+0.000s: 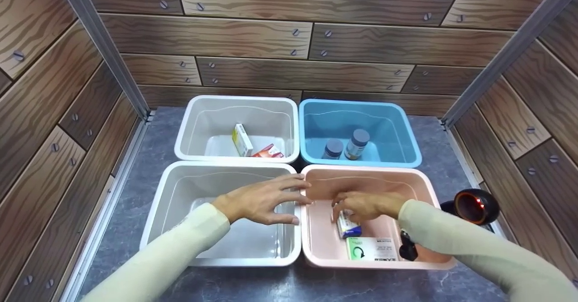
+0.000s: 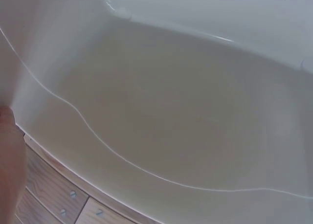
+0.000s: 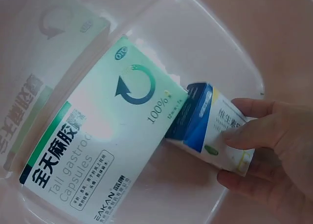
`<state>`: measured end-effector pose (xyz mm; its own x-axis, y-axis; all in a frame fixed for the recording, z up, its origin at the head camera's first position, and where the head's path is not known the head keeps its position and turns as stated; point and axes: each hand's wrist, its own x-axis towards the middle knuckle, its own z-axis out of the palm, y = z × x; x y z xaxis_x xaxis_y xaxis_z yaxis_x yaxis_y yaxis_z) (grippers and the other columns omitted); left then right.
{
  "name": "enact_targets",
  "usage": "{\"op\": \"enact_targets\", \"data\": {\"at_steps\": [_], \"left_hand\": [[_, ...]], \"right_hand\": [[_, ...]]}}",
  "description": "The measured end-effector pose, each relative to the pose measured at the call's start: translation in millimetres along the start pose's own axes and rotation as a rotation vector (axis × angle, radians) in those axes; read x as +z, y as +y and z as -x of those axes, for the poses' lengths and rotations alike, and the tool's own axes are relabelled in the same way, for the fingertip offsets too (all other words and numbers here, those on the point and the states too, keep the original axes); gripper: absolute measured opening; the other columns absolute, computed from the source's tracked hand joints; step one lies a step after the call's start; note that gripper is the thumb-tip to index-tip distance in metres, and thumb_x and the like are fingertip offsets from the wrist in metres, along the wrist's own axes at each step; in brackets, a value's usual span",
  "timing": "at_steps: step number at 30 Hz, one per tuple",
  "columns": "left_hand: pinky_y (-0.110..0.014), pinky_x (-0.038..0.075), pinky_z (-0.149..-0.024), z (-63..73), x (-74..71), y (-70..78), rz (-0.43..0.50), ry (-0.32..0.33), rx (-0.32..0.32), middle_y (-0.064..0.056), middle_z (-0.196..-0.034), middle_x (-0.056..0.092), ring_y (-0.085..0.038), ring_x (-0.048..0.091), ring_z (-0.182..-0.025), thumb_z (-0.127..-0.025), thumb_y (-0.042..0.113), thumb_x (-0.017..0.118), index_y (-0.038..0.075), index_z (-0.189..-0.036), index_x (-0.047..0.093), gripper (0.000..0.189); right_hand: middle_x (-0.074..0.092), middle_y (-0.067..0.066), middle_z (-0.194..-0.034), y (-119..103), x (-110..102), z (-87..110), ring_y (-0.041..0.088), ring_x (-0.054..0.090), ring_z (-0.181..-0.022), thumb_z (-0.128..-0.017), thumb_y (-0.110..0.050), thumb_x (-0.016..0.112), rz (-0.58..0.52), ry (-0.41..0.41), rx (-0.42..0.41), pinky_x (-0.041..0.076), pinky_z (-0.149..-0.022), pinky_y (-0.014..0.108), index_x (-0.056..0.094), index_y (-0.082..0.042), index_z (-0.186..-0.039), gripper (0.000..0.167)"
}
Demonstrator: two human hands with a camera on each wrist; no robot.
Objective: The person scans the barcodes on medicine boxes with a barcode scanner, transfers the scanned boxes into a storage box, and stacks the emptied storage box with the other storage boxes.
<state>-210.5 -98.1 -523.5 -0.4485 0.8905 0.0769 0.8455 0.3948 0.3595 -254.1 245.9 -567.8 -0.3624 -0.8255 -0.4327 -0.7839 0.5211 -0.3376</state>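
Note:
My right hand (image 1: 365, 205) reaches into the pink bin (image 1: 361, 168) and grips a small white-and-blue medicine box (image 3: 217, 123) by its end. In the right wrist view the thumb lies across its printed face, with fingers along the sides. Against that box lies a larger white-and-green capsule box (image 3: 100, 145), flat on the bin floor. My left hand (image 1: 271, 198) hovers with spread fingers over the front grey bin (image 1: 226, 262), near where its rim meets the pink one. It holds nothing. Only a bit of that hand shows in the left wrist view.
Behind, another grey bin (image 1: 178, 139) holds a yellow-and-white box (image 1: 243, 140) and a red-and-white box (image 1: 269, 151). The blue bin (image 1: 361, 103) holds two dark-capped bottles (image 1: 356, 144). A black device with a red light (image 1: 478, 207) stands right of the pink bin. Wood-patterned walls enclose three sides.

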Motion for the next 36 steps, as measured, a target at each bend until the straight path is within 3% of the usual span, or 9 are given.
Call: {"op": "enact_targets", "data": {"at_steps": [6, 10, 17, 22, 31, 36], "left_hand": [[-0.048, 0.032, -0.136, 0.6, 0.2, 0.2, 0.017, -0.011, -0.022, -0.005, -0.174, 0.042, -0.028, 0.031, -0.166, -0.108, 0.059, 0.060, 0.026, -0.156, 0.061, 0.058], [-0.048, 0.031, -0.136, -0.2, 0.7, 0.0, 0.016, -0.022, -0.027, -0.005, -0.175, 0.041, -0.028, 0.030, -0.167, -0.108, 0.059, 0.059, 0.027, -0.157, 0.060, 0.059], [-0.048, 0.032, -0.135, -0.5, 1.9, -0.6, 0.015, -0.004, -0.007, -0.008, -0.173, 0.044, -0.030, 0.033, -0.165, -0.108, 0.058, 0.061, 0.025, -0.156, 0.061, 0.058], [-0.048, 0.031, -0.136, -0.3, 1.7, -0.2, 0.023, -0.005, -0.008, -0.008, -0.173, 0.044, -0.030, 0.033, -0.165, -0.107, 0.057, 0.063, 0.024, -0.155, 0.062, 0.059], [-0.048, 0.031, -0.136, -0.8, 2.3, 1.4, 0.021, -0.011, -0.015, -0.006, -0.174, 0.043, -0.030, 0.032, -0.166, -0.108, 0.058, 0.061, 0.026, -0.157, 0.060, 0.059], [-0.049, 0.030, -0.136, -1.3, 2.2, 0.1, 0.035, -0.013, -0.023, -0.007, -0.174, 0.043, -0.029, 0.031, -0.166, -0.107, 0.059, 0.061, 0.025, -0.156, 0.061, 0.059]], "right_hand": [[0.069, 0.003, -0.121, -8.7, -13.1, 7.6, 0.023, 0.058, -0.111, -0.091, -0.004, 0.081, 0.013, -0.012, 0.053, 0.052, -0.104, 0.047, 0.076, -0.023, -0.118, 0.033], [0.064, 0.005, -0.118, -15.8, -24.9, 16.8, 0.022, 0.059, -0.109, -0.092, -0.011, 0.085, 0.007, 0.013, 0.086, 0.056, -0.101, 0.047, 0.071, -0.021, -0.120, 0.033], [0.066, 0.004, -0.112, -25.9, -56.8, 44.7, 0.019, 0.064, -0.101, -0.091, -0.012, 0.086, -0.094, 0.155, 0.076, 0.062, -0.092, 0.041, 0.072, -0.011, -0.117, 0.030], [0.074, 0.001, -0.117, -29.6, -72.3, 67.1, 0.022, 0.070, -0.107, -0.094, -0.007, 0.081, -0.165, 0.318, 0.086, 0.063, -0.095, 0.046, 0.072, -0.017, -0.117, 0.026], [0.077, 0.006, -0.116, -35.1, -71.3, 98.9, 0.023, 0.075, -0.103, -0.099, -0.012, 0.080, -0.250, 0.542, 0.186, 0.066, -0.084, 0.032, 0.067, -0.019, -0.123, 0.028], [0.077, 0.007, -0.112, -34.4, -60.0, 108.6, 0.020, 0.076, -0.099, -0.100, -0.011, 0.079, -0.355, 0.632, 0.168, 0.065, -0.081, 0.025, 0.064, -0.017, -0.120, 0.026]]}}
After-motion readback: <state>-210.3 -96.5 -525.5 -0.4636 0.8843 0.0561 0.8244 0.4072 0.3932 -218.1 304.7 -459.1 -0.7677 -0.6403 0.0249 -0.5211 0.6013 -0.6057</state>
